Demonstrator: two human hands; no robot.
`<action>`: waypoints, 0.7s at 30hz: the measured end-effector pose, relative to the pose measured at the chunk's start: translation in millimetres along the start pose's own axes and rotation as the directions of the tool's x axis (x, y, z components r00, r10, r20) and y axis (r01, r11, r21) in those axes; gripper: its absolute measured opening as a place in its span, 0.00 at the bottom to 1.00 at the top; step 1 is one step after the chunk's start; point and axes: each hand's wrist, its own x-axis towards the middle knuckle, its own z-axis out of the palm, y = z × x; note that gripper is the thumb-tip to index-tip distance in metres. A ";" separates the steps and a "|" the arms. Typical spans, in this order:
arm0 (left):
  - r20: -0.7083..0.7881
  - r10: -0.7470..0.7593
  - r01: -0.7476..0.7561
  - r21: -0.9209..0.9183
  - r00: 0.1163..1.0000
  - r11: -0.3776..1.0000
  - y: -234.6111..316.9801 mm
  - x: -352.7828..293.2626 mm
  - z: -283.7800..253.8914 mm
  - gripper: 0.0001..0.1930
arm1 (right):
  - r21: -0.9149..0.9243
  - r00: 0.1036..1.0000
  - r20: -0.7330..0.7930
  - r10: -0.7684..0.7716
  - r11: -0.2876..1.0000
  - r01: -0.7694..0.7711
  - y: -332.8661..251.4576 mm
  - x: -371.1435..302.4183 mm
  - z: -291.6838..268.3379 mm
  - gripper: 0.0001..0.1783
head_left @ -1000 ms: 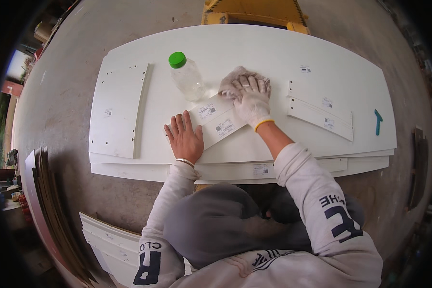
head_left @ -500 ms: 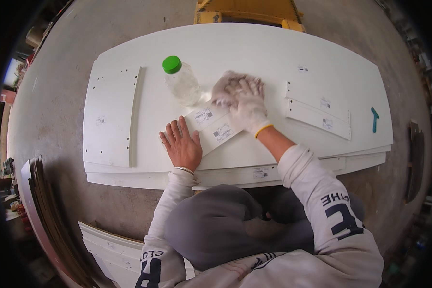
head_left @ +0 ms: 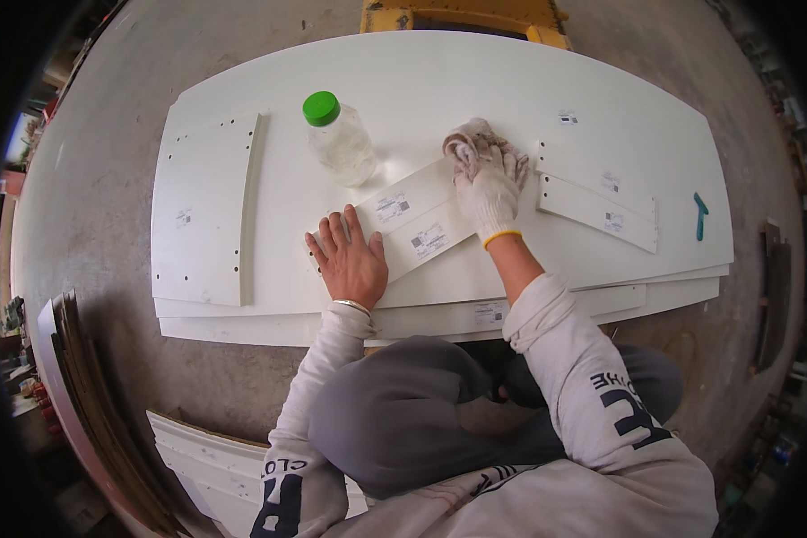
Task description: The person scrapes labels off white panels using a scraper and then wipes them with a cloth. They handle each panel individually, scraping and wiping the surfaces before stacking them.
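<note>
One large white board (head_left: 430,76) supports two labelled white strip panels (head_left: 419,187) lying side by side between the hands. Bare left hand (head_left: 353,262): flat on their near end, grasping nothing. Gloved right hand (head_left: 490,193): at their far end, grasping one stained cloth (head_left: 464,142).

White panel (head_left: 475,81) — boards (head_left: 439,193), jar (head_left: 341,148), perhaps a scraper (head_left: 700,215)

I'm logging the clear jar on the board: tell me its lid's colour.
The lid is green, seen best in the head view.
</note>
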 end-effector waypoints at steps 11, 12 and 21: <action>-0.073 -0.015 0.017 0.028 0.997 0.999 -9.1 5.7 2.5 0.33 | -0.034 0.857 -0.344 -0.382 0.918 0.396 4.1 -101.9 30.6 0.28; -0.078 -0.010 0.011 0.022 0.997 1.000 -6.0 7.3 2.4 0.33 | -0.040 0.857 -0.332 -0.394 0.914 0.405 11.7 -90.4 23.4 0.28; -0.028 -0.013 0.014 0.026 1.000 1.000 -6.2 0.6 2.7 0.36 | 0.048 0.890 -0.231 -0.394 0.909 0.415 13.9 -93.5 22.1 0.29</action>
